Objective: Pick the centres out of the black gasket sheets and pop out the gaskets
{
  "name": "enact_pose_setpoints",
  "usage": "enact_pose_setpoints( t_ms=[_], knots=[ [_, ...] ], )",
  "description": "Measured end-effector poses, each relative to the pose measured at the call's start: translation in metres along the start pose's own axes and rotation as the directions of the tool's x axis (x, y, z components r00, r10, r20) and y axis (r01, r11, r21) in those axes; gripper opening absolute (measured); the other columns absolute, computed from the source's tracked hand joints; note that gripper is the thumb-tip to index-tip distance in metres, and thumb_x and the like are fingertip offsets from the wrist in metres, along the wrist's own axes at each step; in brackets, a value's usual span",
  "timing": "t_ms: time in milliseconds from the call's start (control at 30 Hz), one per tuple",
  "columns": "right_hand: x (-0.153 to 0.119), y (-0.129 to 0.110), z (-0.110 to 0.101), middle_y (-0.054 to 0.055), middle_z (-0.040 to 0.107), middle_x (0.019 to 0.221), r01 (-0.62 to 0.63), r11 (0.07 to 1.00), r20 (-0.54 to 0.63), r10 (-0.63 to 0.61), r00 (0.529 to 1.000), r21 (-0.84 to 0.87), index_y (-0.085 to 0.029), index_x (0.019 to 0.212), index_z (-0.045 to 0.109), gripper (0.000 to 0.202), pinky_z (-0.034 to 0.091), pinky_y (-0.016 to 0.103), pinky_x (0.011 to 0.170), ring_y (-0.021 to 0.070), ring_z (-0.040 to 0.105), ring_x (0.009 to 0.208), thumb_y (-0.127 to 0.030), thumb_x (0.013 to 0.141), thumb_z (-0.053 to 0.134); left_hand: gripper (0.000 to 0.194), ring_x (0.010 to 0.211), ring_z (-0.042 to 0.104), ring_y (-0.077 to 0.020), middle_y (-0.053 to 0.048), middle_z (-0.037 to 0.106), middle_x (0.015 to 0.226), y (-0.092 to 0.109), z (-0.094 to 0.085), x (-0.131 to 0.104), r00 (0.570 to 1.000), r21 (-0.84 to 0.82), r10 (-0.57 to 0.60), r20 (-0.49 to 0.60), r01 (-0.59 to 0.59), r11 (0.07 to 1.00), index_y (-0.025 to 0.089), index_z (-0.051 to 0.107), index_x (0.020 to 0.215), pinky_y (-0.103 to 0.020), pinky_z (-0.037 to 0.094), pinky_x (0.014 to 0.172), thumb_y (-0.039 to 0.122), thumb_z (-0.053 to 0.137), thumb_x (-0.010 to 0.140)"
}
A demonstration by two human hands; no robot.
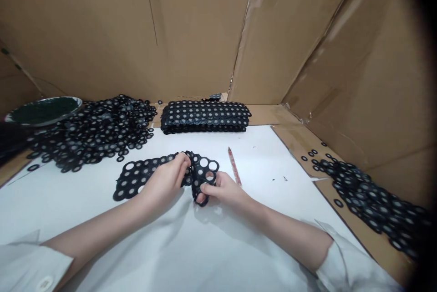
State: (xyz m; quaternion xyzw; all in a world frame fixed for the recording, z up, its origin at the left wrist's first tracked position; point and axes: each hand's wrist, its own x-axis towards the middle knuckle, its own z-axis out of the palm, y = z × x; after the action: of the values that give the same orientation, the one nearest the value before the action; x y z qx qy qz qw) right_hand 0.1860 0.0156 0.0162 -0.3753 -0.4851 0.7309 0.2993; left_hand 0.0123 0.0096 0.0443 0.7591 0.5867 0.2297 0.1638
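A black perforated sheet of joined rings [136,176] lies on the white work surface in front of me, its right end lifted and folded upward. My left hand [170,171] pinches the sheet near the fold, fingers bent down over its upper edge. With thumb and fingers, my right hand [221,189] grips the lower part of the raised right end. Larger round holes show white near that end's top. What exactly lies under the left fingertips is hidden.
Behind stands a stack of similar black sheets [205,116]. Loose black rings are heaped at the left [99,132] and at the right [372,196]. A pointed red-and-white tool [234,166] lies right of my hands. A dark-filled bowl [44,111] sits far left. Cardboard walls [191,32] surround the surface.
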Motion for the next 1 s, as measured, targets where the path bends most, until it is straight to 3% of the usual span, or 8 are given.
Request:
enact_pose_setpoints(
  t_ms=[133, 367, 500, 567, 633, 733, 867, 1000],
  knots=[
    [-0.002, -0.004, 0.006, 0.001, 0.062, 0.054, 0.016, 0.999, 0.025, -0.015, 1.0, -0.039, -0.014, 0.063, 0.059, 0.012, 0.049, 0.028, 0.062, 0.0128, 0.059, 0.055, -0.024, 0.067, 0.056, 0.023, 0.065, 0.056, -0.0186, -0.003, 0.059, 0.077, 0.01, 0.015, -0.012, 0.996, 0.045, 0.001, 0.094, -0.005, 0.999, 0.022, 0.047, 0.087, -0.028, 0.037, 0.056, 0.03, 0.025, 0.087],
    [0.0, -0.003, 0.011, -0.002, 0.059, 0.057, 0.138, 0.989, 0.101, -0.144, 0.984, 0.059, -0.016, 0.064, 0.057, 0.009, 0.047, 0.026, 0.066, 0.0118, 0.058, 0.059, -0.016, 0.068, 0.048, 0.016, 0.06, 0.055, -0.0157, 0.002, 0.057, 0.064, 0.019, 0.009, -0.012, 0.938, -0.354, 0.026, 0.347, 0.105, 0.929, 0.022, 0.035, 0.094, -0.028, 0.041, 0.059, 0.034, 0.028, 0.087],
    [-0.001, 0.002, 0.011, -0.005, 0.054, 0.054, 0.074, 0.974, 0.04, -0.084, 0.996, 0.215, -0.019, 0.072, 0.046, 0.006, 0.047, 0.03, 0.063, 0.0144, 0.061, 0.056, -0.016, 0.066, 0.047, 0.02, 0.052, 0.049, -0.0123, 0.003, 0.052, 0.062, 0.01, -0.002, 0.0, 0.99, -0.424, -0.114, 0.08, 0.138, 0.895, 0.021, 0.041, 0.088, -0.024, 0.037, 0.05, 0.034, 0.026, 0.087],
    [-0.001, 0.007, 0.011, -0.006, 0.051, 0.052, 0.041, 0.97, 0.027, -0.048, 0.998, 0.241, -0.02, 0.073, 0.041, 0.008, 0.047, 0.031, 0.062, 0.0157, 0.062, 0.056, -0.016, 0.067, 0.046, 0.021, 0.049, 0.044, -0.012, 0.005, 0.044, 0.055, 0.006, -0.01, 0.006, 0.977, -0.311, -0.17, -0.131, 0.122, 0.942, 0.021, 0.044, 0.09, -0.023, 0.032, 0.047, 0.033, 0.027, 0.087],
    [-0.002, 0.012, 0.012, -0.006, 0.05, 0.053, 0.028, 0.979, 0.039, -0.036, 0.999, 0.203, -0.02, 0.075, 0.039, 0.009, 0.047, 0.031, 0.063, 0.0157, 0.062, 0.058, -0.018, 0.069, 0.046, 0.022, 0.047, 0.043, -0.0126, 0.006, 0.041, 0.052, 0.006, -0.014, 0.007, 0.978, -0.142, -0.114, -0.172, 0.09, 0.986, 0.022, 0.047, 0.092, -0.024, 0.031, 0.047, 0.03, 0.027, 0.087],
    [-0.005, 0.015, 0.015, -0.004, 0.053, 0.061, 0.113, 0.993, 0.059, -0.116, 0.991, 0.043, -0.019, 0.08, 0.042, 0.006, 0.046, 0.031, 0.067, 0.0143, 0.061, 0.063, -0.021, 0.075, 0.045, 0.023, 0.059, 0.051, -0.0146, 0.001, 0.053, 0.066, 0.013, -0.006, -0.001, 1.0, 0.019, 0.024, -0.011, -0.023, 1.0, 0.022, 0.048, 0.088, -0.025, 0.036, 0.055, 0.028, 0.026, 0.087],
    [-0.008, 0.015, 0.015, 0.0, 0.056, 0.071, 0.246, 0.949, 0.098, -0.231, 0.968, -0.196, -0.018, 0.076, 0.047, 0.006, 0.045, 0.03, 0.071, 0.0138, 0.056, 0.071, -0.021, 0.079, 0.042, 0.02, 0.064, 0.055, -0.0164, -0.002, 0.057, 0.078, 0.023, 0.014, -0.009, 0.983, -0.011, 0.05, 0.179, -0.049, 0.999, 0.021, 0.045, 0.091, -0.027, 0.039, 0.058, 0.034, 0.03, 0.086],
    [-0.006, 0.016, 0.012, -0.002, 0.054, 0.07, 0.221, 0.971, 0.058, -0.216, 0.975, -0.096, -0.019, 0.083, 0.045, 0.007, 0.046, 0.028, 0.066, 0.0118, 0.055, 0.065, -0.018, 0.078, 0.041, 0.022, 0.058, 0.052, -0.0143, 0.001, 0.055, 0.068, 0.017, 0.008, 0.005, 0.978, -0.178, 0.045, 0.203, -0.008, 0.984, 0.021, 0.045, 0.084, -0.026, 0.039, 0.057, 0.034, 0.027, 0.087]
  ],
)
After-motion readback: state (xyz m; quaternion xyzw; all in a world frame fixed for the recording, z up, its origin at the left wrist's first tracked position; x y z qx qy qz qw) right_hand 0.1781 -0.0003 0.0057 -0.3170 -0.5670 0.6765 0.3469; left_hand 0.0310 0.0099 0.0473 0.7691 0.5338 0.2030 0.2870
